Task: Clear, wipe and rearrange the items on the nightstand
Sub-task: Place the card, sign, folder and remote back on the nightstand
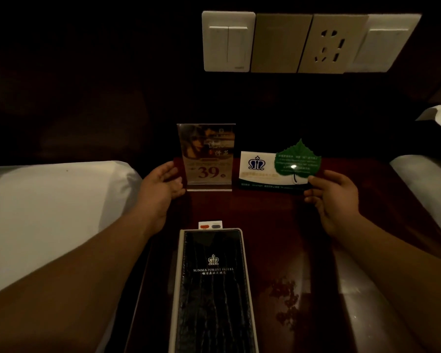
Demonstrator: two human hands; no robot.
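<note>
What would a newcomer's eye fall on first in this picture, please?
Probably the acrylic sign with its big red "39", upright at the back of the nightstand, the left hand at its edge. Beside it the green leaf card stands out against a white card, by the right hand. Nearest the camera lies the black hotel folder.

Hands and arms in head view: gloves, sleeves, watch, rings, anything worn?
Nothing worn that shows. Left hand and right hand are bare, no gloves; no rings seen on the fingers. Both forearms are bare to the frame edge: no sleeves, watch or band. Dim light limits fine detail.
</note>
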